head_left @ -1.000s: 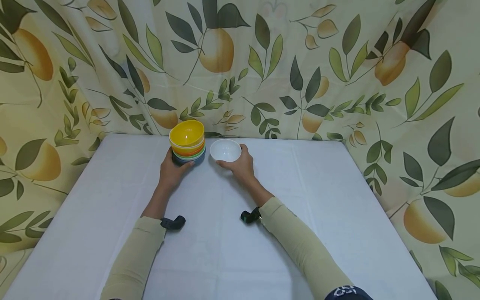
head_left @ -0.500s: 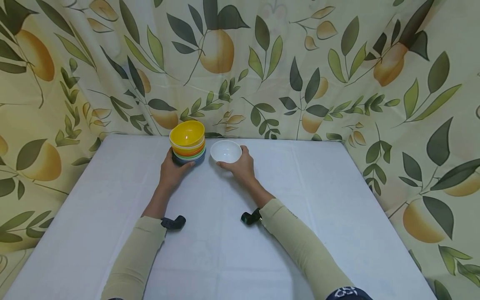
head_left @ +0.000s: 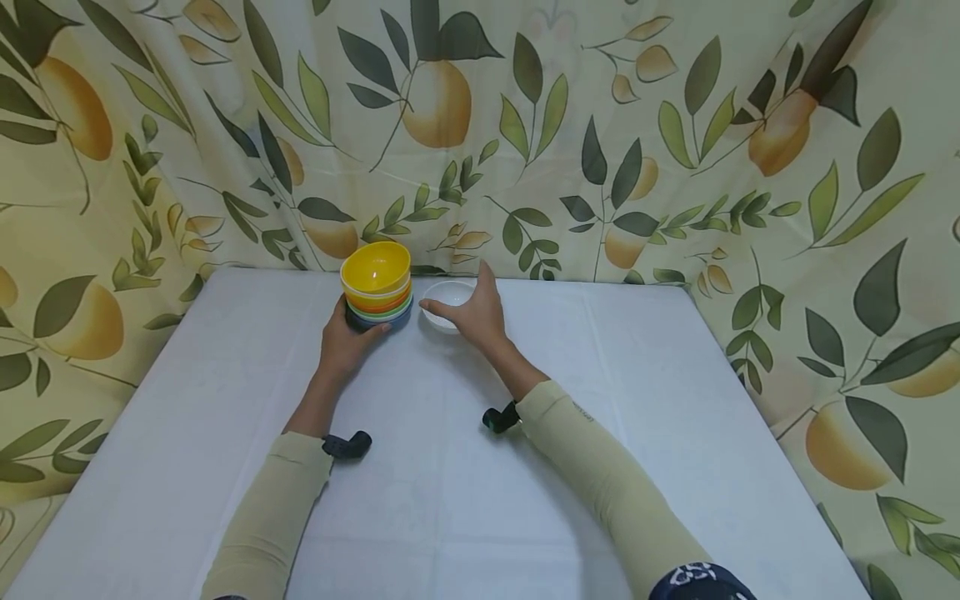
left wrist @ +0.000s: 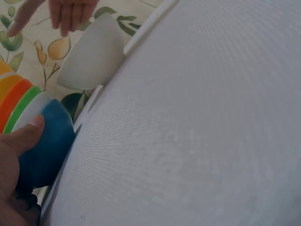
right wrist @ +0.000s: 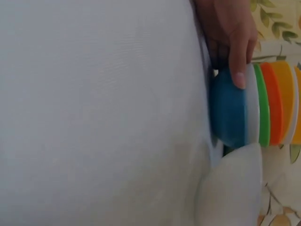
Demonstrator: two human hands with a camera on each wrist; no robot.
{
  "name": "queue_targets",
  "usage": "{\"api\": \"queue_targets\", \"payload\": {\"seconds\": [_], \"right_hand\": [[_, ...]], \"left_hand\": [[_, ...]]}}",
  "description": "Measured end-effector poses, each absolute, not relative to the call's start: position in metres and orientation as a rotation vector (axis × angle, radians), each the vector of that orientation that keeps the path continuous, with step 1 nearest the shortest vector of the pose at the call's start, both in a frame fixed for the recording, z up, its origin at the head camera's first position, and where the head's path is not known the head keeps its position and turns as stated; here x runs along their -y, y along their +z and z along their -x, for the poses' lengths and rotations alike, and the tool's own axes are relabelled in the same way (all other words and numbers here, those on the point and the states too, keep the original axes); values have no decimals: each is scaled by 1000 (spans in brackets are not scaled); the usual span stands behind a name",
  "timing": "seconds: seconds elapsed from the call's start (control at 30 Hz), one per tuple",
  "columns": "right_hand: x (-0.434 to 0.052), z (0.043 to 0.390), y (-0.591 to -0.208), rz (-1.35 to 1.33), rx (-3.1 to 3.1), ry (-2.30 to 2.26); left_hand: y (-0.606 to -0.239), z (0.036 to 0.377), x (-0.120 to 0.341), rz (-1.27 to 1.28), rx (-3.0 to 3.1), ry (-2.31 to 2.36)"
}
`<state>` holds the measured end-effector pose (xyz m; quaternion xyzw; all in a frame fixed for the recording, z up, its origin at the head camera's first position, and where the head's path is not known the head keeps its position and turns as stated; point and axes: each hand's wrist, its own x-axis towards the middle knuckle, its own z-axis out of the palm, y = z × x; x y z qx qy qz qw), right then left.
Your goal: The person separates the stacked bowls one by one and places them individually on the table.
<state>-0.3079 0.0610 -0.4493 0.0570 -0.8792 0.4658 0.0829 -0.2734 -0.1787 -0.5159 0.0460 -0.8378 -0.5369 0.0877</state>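
A white table (head_left: 465,483) fills the space in front of you, closed in at the back and on both sides by a curtain (head_left: 675,150) printed with lemons and dark leaves. Near the table's far edge stands a stack of bowls (head_left: 377,287) with a yellow one on top and a blue one at the bottom. Your left hand (head_left: 345,342) grips the base of that stack, the thumb curled against the blue bowl, as the left wrist view shows plainly. Just to the right of the stack, close beside it, sits 1 white bowl (head_left: 447,295) upright on the table. Your right hand (head_left: 476,312) hangs over that bowl with fingers straight and spread, thumb pointing toward the stack; it holds nothing, and you cannot tell from these views whether the palm touches the rim. Both forearms wear beige sleeves (head_left: 600,483).
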Motion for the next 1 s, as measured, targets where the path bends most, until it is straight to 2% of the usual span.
{"api": "queue_targets", "payload": {"seconds": [0.57, 1.0], "right_hand": [[-7, 313, -409, -473, 2721, 1258], [13, 330, -415, -629, 2699, 1276]], "left_hand": [[-515, 273, 179, -130, 2521, -1548], [-514, 275, 181, -132, 2516, -1553]]}}
